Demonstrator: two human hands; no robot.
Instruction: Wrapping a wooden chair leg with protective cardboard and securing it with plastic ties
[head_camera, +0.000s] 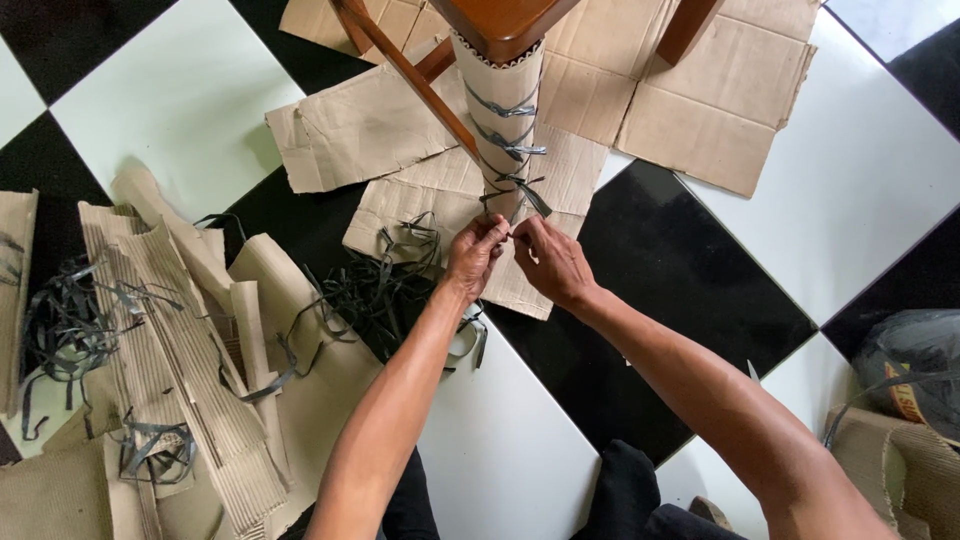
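A wooden chair leg (505, 110) stands wrapped in corrugated cardboard, bound by three dark plastic strap ties (503, 148). My left hand (473, 255) and my right hand (552, 262) meet at the foot of the wrapped leg. Both pinch the ends of the lowest dark strap (512, 196) between their fingertips. A wooden cross rail (405, 72) runs diagonally from the upper left to the leg.
Flattened cardboard sheets (700, 100) lie under the chair on a black-and-white tiled floor (860, 170). A tangle of dark straps (370, 290) lies left of my hands. Rolled corrugated cardboard pieces (180, 330) pile at the left. A dark bag (915, 360) sits at the right edge.
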